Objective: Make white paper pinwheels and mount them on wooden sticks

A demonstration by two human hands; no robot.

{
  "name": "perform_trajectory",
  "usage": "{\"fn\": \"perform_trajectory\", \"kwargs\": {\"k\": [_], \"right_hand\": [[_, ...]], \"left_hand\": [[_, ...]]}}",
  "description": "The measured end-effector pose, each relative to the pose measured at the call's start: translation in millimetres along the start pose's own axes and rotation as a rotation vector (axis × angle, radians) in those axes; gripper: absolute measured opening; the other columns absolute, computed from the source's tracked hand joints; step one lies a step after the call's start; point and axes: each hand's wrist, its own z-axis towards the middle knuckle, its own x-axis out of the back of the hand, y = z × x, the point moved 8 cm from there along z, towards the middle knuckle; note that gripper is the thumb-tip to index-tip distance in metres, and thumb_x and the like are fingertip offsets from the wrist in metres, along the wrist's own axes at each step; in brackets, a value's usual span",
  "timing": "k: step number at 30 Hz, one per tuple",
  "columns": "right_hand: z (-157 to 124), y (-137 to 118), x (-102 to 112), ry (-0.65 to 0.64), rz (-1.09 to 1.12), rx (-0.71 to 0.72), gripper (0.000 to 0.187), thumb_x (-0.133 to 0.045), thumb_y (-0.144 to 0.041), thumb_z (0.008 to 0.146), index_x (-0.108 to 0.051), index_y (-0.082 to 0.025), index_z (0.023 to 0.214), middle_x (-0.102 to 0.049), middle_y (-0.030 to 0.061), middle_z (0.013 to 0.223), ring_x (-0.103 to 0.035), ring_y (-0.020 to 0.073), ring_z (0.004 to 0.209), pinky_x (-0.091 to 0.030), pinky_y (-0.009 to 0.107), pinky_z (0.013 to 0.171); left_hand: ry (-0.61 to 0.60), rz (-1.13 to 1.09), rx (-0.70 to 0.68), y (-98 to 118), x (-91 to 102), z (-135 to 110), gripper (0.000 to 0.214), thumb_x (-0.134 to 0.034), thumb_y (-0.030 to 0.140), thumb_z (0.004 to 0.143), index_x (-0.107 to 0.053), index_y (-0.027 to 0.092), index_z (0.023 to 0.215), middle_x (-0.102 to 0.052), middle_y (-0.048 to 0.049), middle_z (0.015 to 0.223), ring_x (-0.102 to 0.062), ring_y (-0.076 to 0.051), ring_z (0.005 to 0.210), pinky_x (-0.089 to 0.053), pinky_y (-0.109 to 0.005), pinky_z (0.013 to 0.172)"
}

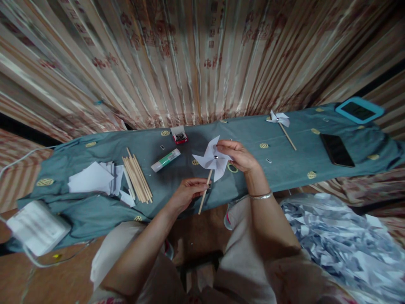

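Between both hands, a white paper pinwheel (212,159), pinned by a shiny stud at its centre to a thin wooden stick (204,195). Left hand (186,192) below it, fingers pinched shut on the stick near its middle, stick slanting down and leftward out of the grip, lower end hanging past the table edge. Right hand (238,155) just right of the pinwheel, fingertips closed on the blades' upper right edge, a silver bangle (260,196) on that wrist.

Left of the left fingers, on the blue-grey cloth (177,185): a bundle of bare sticks (137,179) lying side by side, and beyond them, further left, a loose heap of white paper squares (95,179). Up and left of the pinwheel, a glue stick (165,160) on its side, green band around white body. Beyond that, a small red box of pins (180,137), lid open.

Well right of the right fingers, near the far edge, a finished pinwheel (280,119) lying flat with its stick pointing toward the near side. Further right, a dark phone (336,150) face up, and past it a tablet (359,110) in a turquoise frame. Under the right forearm, off the table, a pile of pale shredded paper (344,249).
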Motion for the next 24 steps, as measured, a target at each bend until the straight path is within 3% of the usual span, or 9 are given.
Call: {"fn": "perform_trajectory", "kwargs": {"k": [8, 24], "right_hand": [[2.7, 2.6, -3.6, 0.030, 0.052, 0.008, 0.036, -0.094, -0.034, 0.047, -0.077, -0.021, 0.075, -0.077, 0.0002, 0.076, -0.066, 0.0117, 0.064, -0.052, 0.022, 0.060], [3.4, 1.3, -3.2, 0.067, 0.022, 0.032, 0.033, -0.093, -0.033, 0.046, -0.074, -0.021, 0.070, -0.073, -0.0035, 0.066, -0.057, 0.0077, 0.053, -0.042, 0.019, 0.048]], "left_hand": [[0.020, -0.031, 0.003, 4.2, 0.0, -1.5, 0.037, -0.095, 0.033, 0.041, -0.079, 0.016, 0.071, -0.070, -0.0025, 0.066, -0.055, -0.008, 0.059, -0.043, -0.022, 0.062], [0.052, 0.013, -0.030, 7.0, 6.3, 0.1, 0.034, -0.093, 0.032, 0.044, -0.080, 0.016, 0.071, -0.069, -0.0032, 0.065, -0.054, -0.009, 0.057, -0.042, -0.023, 0.060]]}}
